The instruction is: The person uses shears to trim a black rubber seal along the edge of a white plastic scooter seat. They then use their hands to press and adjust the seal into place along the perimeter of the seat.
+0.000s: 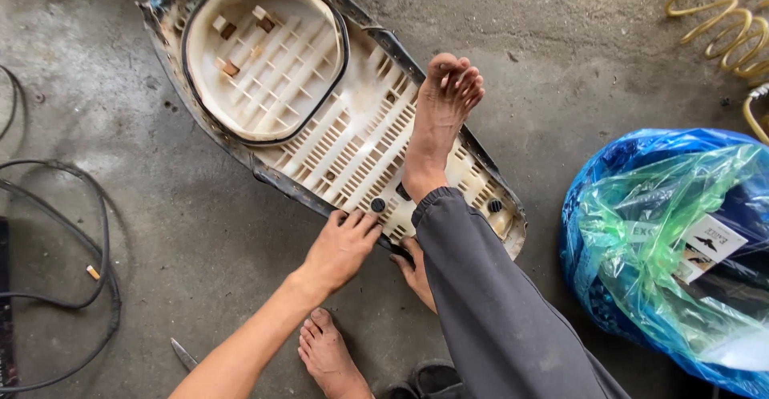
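An upturned motorbike seat base (336, 139), cream ribbed plastic with a dark cover edge around its rim, lies on the concrete floor. My left hand (340, 247) presses on its near edge, fingers curled over the rim next to a black rubber stud (378, 205). My right hand (415, 269) is mostly hidden under my grey trouser leg (489, 311) and grips the same near edge. My bare right foot (440, 118) rests on the seat base, holding it down. My left foot (327, 355) stands on the floor below the hands.
A blue and green plastic bag (665, 247) with a packaged item lies at the right. A yellow coiled air hose (721, 22) sits top right. Black cables (80, 231) loop at the left. A small metal blade (183, 353) lies near my left arm.
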